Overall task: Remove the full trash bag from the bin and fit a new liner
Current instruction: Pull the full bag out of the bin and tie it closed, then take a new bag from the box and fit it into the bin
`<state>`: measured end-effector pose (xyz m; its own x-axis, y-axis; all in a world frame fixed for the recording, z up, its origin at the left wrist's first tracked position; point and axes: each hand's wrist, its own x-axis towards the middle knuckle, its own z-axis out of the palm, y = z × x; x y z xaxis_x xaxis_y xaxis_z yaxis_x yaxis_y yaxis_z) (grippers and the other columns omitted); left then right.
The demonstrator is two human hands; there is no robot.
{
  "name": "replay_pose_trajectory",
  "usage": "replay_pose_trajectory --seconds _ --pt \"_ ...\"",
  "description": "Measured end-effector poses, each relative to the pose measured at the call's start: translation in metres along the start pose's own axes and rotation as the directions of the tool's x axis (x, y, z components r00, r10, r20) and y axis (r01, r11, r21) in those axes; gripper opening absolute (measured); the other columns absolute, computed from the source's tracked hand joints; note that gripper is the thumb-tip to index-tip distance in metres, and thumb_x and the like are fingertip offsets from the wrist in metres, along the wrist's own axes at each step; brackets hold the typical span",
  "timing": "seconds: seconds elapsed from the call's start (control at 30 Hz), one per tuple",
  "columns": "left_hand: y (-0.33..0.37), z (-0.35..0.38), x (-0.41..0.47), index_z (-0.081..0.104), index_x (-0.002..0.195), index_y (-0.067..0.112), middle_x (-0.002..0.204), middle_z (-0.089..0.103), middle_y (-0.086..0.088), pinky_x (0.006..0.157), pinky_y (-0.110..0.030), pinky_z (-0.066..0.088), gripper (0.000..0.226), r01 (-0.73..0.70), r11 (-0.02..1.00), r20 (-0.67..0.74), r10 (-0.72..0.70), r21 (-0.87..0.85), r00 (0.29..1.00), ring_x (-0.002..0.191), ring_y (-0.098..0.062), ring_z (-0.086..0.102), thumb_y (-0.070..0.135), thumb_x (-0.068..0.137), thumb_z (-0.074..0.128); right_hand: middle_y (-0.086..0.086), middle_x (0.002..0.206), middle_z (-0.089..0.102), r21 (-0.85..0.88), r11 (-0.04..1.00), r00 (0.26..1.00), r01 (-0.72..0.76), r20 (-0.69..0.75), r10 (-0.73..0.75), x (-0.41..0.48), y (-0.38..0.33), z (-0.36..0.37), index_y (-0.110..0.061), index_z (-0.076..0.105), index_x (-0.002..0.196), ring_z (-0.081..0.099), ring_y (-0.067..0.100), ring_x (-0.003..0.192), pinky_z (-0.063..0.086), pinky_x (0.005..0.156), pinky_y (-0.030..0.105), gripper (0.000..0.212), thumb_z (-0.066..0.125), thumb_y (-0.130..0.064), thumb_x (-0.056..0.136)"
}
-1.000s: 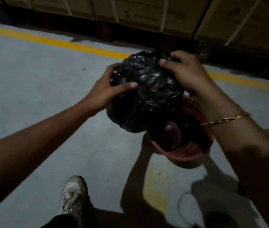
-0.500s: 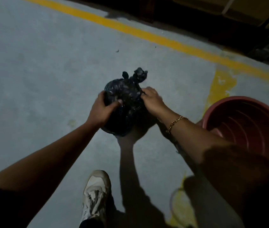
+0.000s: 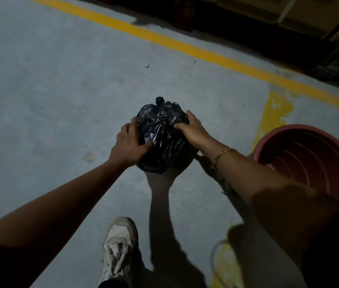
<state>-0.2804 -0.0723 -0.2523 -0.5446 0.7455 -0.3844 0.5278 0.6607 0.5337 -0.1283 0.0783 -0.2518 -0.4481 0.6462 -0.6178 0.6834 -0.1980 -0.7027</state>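
Note:
A full black trash bag point(image 3: 161, 138), knotted at its top, sits low over the grey floor between my hands. My left hand point(image 3: 130, 146) grips its left side with the thumb pressed across the front. My right hand point(image 3: 192, 127), a gold bracelet on its wrist, rests on the bag's right side with fingers spread on the plastic. The red-brown bin point(image 3: 309, 161) stands to the right, its ribbed inside bare with no liner. My right forearm crosses in front of the bin's near rim.
A yellow floor line point(image 3: 185, 46) runs diagonally across the far side, with a yellow branch point(image 3: 272, 115) beside the bin. Dark pallets and cardboard boxes point(image 3: 309, 13) stand beyond it. My white shoe point(image 3: 118, 248) is at the bottom centre.
The bag has come out from above the bin and gone down to the left onto the floor. Both hands stayed on it and shifted to its sides.

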Motion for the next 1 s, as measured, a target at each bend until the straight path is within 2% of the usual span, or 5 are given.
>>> replay_pose_trajectory --seconds 0.2,0.53,0.67,0.77,1.0 --pt "0.004 0.001 -0.004 0.02 0.16 0.027 0.155 0.037 -0.02 0.113 -0.053 0.04 0.107 0.005 1.0 0.171 -0.005 -0.001 0.985 0.14 -0.041 0.042 0.067 0.071 0.062 0.004 0.17 0.01 0.041 0.998 0.999 -0.037 -0.017 0.038 0.001 0.007 -0.011 -0.028 0.01 0.164 0.023 0.031 0.153 0.029 0.118 0.047 0.085 0.057 -0.042 0.094" --pt "0.013 0.012 -0.005 0.026 0.158 0.03 0.152 0.042 -0.019 0.112 -0.048 0.042 0.088 0.049 0.999 0.273 -0.042 -0.021 0.961 0.137 -0.04 0.046 0.051 0.085 0.071 0.003 0.171 0.007 -0.039 0.989 0.99 -0.139 -0.04 0.138 -0.007 0.017 -0.023 -0.034 0.008 0.161 0.025 0.035 0.152 0.028 0.118 0.058 0.11 0.052 -0.067 0.066" --pt "0.007 0.013 -0.002 0.029 0.153 0.037 0.15 0.047 -0.012 0.108 -0.053 0.048 0.101 0.111 0.989 0.24 -0.085 -0.096 0.967 0.134 -0.037 0.052 0.075 0.069 0.068 0.003 0.17 0.01 -0.053 0.985 0.984 -0.166 -0.071 0.162 -0.013 0.022 -0.02 -0.036 0.008 0.16 0.03 0.036 0.149 0.032 0.115 0.058 0.113 0.048 -0.074 0.062" --pt "0.017 0.007 -0.014 0.025 0.156 0.031 0.153 0.039 -0.017 0.111 -0.056 0.043 0.101 0.074 0.997 0.224 -0.068 -0.019 0.972 0.138 -0.041 0.044 0.073 0.074 0.064 -0.003 0.171 0.003 -0.136 0.986 0.992 -0.096 -0.089 0.084 -0.027 0.018 -0.021 -0.036 0.006 0.161 0.026 0.031 0.153 0.026 0.119 0.058 0.11 0.047 -0.075 0.066" --pt "0.122 -0.025 -0.042 0.018 0.161 0.022 0.167 0.02 -0.013 0.111 -0.06 0.035 0.112 -0.288 0.878 0.182 0.234 0.382 0.955 0.15 -0.037 0.025 0.082 0.068 0.035 -0.002 0.172 0.0 -0.39 0.896 0.952 0.214 -0.122 -0.28 -0.115 -0.01 -0.104 -0.029 0.012 0.163 0.008 0.026 0.157 0.021 0.123 0.048 0.084 0.056 -0.053 0.096"
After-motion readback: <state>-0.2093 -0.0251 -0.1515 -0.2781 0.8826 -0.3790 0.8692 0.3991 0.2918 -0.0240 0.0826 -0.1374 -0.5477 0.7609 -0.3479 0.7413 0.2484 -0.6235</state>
